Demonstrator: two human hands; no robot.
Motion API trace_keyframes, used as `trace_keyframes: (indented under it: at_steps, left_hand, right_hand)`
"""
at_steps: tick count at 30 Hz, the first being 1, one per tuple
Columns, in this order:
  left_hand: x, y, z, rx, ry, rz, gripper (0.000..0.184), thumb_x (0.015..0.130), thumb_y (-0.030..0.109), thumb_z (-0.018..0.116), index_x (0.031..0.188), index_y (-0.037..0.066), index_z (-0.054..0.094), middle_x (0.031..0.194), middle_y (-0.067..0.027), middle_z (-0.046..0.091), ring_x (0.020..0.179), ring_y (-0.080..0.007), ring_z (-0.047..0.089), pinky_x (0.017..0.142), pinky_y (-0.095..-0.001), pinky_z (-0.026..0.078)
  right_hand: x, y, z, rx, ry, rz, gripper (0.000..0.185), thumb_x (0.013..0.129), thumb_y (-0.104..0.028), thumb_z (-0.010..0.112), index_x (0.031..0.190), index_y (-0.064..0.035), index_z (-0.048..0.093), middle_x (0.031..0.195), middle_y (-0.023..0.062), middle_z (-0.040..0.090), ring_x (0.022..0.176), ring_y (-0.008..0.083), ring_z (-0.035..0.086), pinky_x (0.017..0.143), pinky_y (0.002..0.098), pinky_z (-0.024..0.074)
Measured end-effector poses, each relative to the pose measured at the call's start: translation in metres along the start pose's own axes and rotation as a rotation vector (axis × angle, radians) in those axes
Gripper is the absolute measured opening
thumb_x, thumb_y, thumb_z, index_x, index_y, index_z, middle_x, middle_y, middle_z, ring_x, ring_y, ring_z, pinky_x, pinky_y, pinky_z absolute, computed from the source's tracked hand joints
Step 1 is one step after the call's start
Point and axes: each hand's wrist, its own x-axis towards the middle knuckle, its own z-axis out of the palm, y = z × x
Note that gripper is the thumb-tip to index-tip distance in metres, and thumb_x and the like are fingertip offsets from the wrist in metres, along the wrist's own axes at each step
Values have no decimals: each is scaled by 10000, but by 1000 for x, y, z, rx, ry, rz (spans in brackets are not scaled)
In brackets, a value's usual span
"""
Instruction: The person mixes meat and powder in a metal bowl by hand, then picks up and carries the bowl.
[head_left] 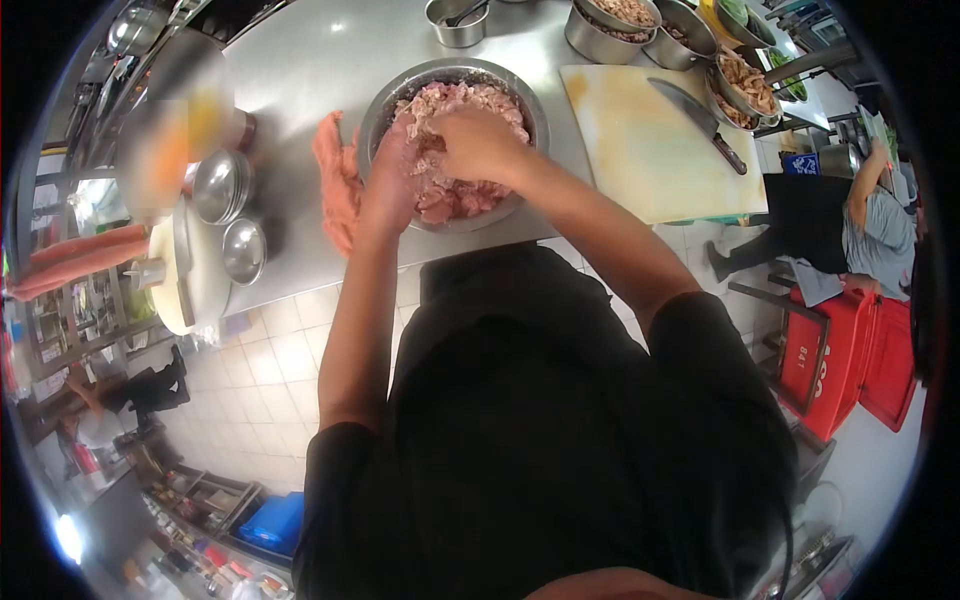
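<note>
1. In the wide steel bowl (538, 112) on the desk (310, 60), here is the raw pink meat (450, 203), heaped in pieces across the bottom and up towards the far rim, and both hands are in on it!
2. The left hand (396, 150) is down at the left side of the heap, thumb side turned inward; its fingers are mostly out of sight, so I cannot tell whether they are closed on anything.
3. Across from it, the right hand (478, 145) angles in over the middle, back of the hand up, fingers bent down into the meat; their tips are hidden, so no call on open or closed there either.
4. Just left of the bowl, a crumpled reddish cloth (338, 185) lies on the desk.
5. Over on the right, a pale cutting board (630, 145) carries a knife (690, 107), its dark handle near the board's right edge.
6. Beyond the bowl stands a small steel pot (457, 36) with a dark-handled utensil in it; beyond the board, a cluster of filled steel containers (605, 45).
7. Off to the right, another person (875, 235) in a grey top stands by a red box (845, 375).
</note>
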Motion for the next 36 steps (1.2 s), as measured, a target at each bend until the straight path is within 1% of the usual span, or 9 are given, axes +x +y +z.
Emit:
trace_keyframes:
  at_steps: [8, 14, 17, 23, 24, 28, 30, 33, 36]
  left_hand:
    - [-7, 9, -23, 150, 234, 48, 645, 945, 430, 502, 1421, 17, 363, 1372, -104, 459, 1203, -229, 476, 900, -349, 444]
    - [40, -64, -49, 1, 204, -60, 692, 928, 342, 529, 1459, -4, 251, 1387, -179, 430, 1249, -272, 429, 964, -389, 421]
    - [70, -87, -59, -127, 255, -105, 543, 945, 272, 516, 1383, -19, 381, 1329, -159, 485, 1196, -247, 513, 962, -375, 470]
    - [96, -83, -53, -360, 54, -126, 401, 949, 241, 509, 1263, -8, 505, 1146, -153, 606, 1032, -266, 620, 876, -399, 531]
    - [96, -84, -56, -453, -16, -194, 421, 950, 305, 518, 1259, 20, 512, 1163, -154, 599, 1044, -253, 617, 890, -393, 526]
    - [54, -38, -30, -274, 226, 14, 478, 947, 393, 480, 1304, 74, 486, 1191, -116, 594, 1068, -251, 594, 871, -430, 512]
    - [68, -47, -32, -365, 195, -93, 504, 944, 427, 466, 1327, 99, 470, 1207, -94, 590, 1076, -249, 584, 858, -447, 506]
    - [30, 10, -18, -216, 213, -296, 406, 958, 329, 423, 1295, 108, 472, 1209, -99, 542, 1078, -254, 557, 850, -460, 508]
    - [35, -22, -31, -376, 156, -96, 488, 953, 325, 421, 1378, 88, 387, 1266, -118, 521, 1133, -253, 535, 869, -428, 505]
  right_hand:
    - [-17, 21, -17, -92, -232, 50, 399, 811, -339, 632, 1077, -42, 649, 1055, 205, 649, 1065, 353, 588, 950, 458, 433]
    - [-35, 20, 7, 7, -315, 206, 1018, 651, -448, 763, 1448, -45, 273, 1079, 238, 636, 1090, 378, 577, 923, 443, 457]
    - [-14, 32, 39, 77, -253, 315, 1006, 625, -329, 804, 1428, -14, 287, 1102, 250, 621, 1107, 385, 568, 914, 437, 466]
    - [18, 97, 114, 892, -61, 479, 778, 689, -87, 748, 1366, 25, 382, 1194, 166, 601, 1081, 276, 592, 915, 365, 476]
    - [11, 81, 92, 1131, -31, 438, 665, 730, -94, 710, 1332, 9, 446, 1120, 155, 612, 954, 245, 617, 788, 341, 518]
    - [13, 28, 35, 1288, -131, 433, 562, 799, -55, 621, 1336, -4, 466, 1160, 152, 607, 1012, 232, 598, 809, 313, 506]
    - [11, 5, -5, 1327, -301, 575, 528, 820, -50, 589, 1334, 1, 478, 1190, 145, 605, 1042, 228, 591, 822, 305, 504]
    - [15, -12, -31, 962, -388, 297, 526, 878, -119, 579, 1380, -69, 429, 1178, 84, 597, 1004, 198, 612, 801, 294, 532]
    - [28, -8, -41, 650, -399, 146, 351, 827, -60, 559, 1171, -54, 633, 1103, 112, 636, 956, 218, 628, 779, 307, 516]
